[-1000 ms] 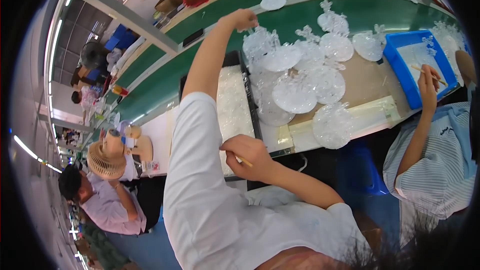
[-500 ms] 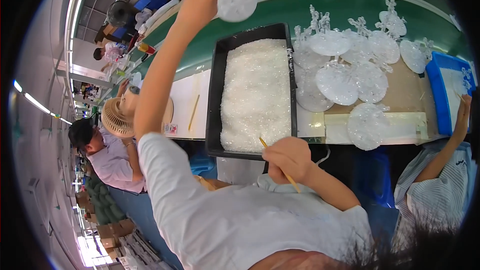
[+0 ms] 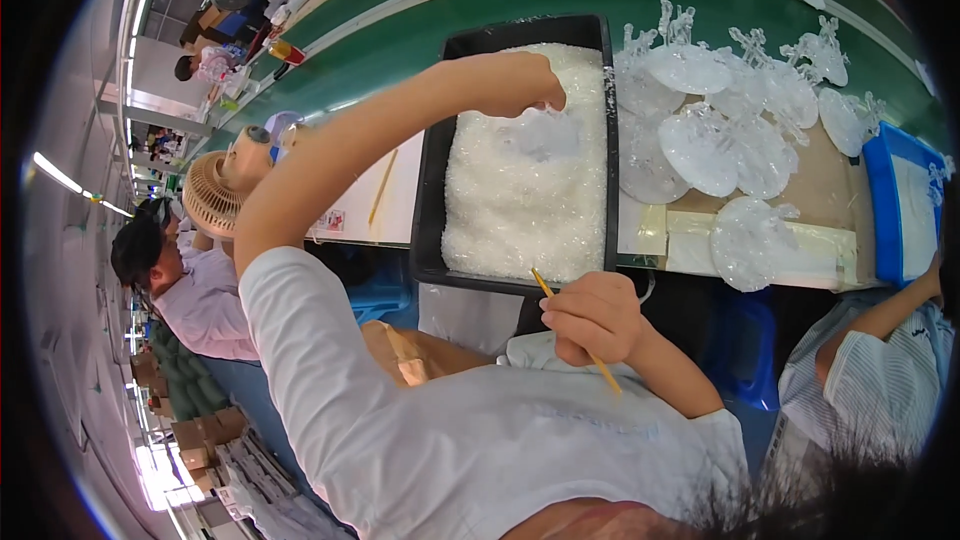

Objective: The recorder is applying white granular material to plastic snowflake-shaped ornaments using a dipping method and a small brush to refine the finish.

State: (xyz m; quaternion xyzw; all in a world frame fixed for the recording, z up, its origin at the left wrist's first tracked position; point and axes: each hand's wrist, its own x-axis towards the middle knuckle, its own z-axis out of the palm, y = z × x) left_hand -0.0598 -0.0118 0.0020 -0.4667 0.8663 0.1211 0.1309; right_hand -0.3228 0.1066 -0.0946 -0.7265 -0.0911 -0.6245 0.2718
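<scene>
My left hand [image 3: 518, 83] is closed over the far part of a black tray [image 3: 430, 195]. It grips a clear figurine with a round white base [image 3: 546, 136]; the hand hides the figurine part. The base lies low at the white glittery flakes [image 3: 520, 225] that fill the tray; whether it touches them is hard to tell. Near the tray's front edge, my right hand [image 3: 600, 318] is closed around a thin yellow paintbrush [image 3: 606, 374]. The brush slants, its upper tip close to the tray's near rim.
Several clear figurines on round glittery bases [image 3: 697, 150] crowd the table to the tray's right. Another yellow stick [image 3: 382, 188] lies on white paper at left, near a beige fan [image 3: 214, 190]. A blue tray [image 3: 885, 205] stands at far right, beside a co-worker's arm [image 3: 880, 318].
My left hand has come down and right from beyond the tray's far left corner, carrying the round-based figurine to the flakes. My right hand still holds the paintbrush near the tray's front.
</scene>
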